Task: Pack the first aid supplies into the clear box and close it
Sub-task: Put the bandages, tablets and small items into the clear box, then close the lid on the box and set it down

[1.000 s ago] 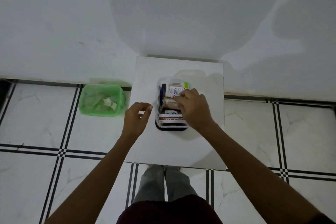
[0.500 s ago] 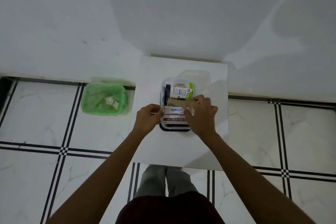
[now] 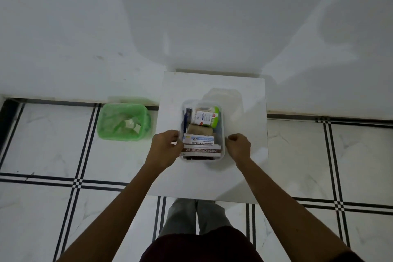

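Note:
The clear box (image 3: 222, 125) stands open in the middle of a small white table (image 3: 191, 181). It holds a povidone-iodine ointment carton (image 3: 201, 151), an antiseptic bandage carton (image 3: 198, 140), a brown roll (image 3: 200, 128), a white sachet (image 3: 204, 117), a green item (image 3: 215, 119) and a dark blue tool (image 3: 187, 119). Its translucent lid (image 3: 230, 102) lies just behind and to the right. My left hand (image 3: 164, 148) grips the box's left wall. My right hand (image 3: 238, 147) is curled shut beside the right wall; whether it touches, I cannot tell.
A green plastic basket (image 3: 123, 121) with scraps of packaging sits on the tiled floor left of the table. A white wall rises directly behind the table. My legs (image 3: 195, 217) are under the table's near edge.
My right hand came out of the box and moved to its right side. My left hand moved in and took hold of the left wall.

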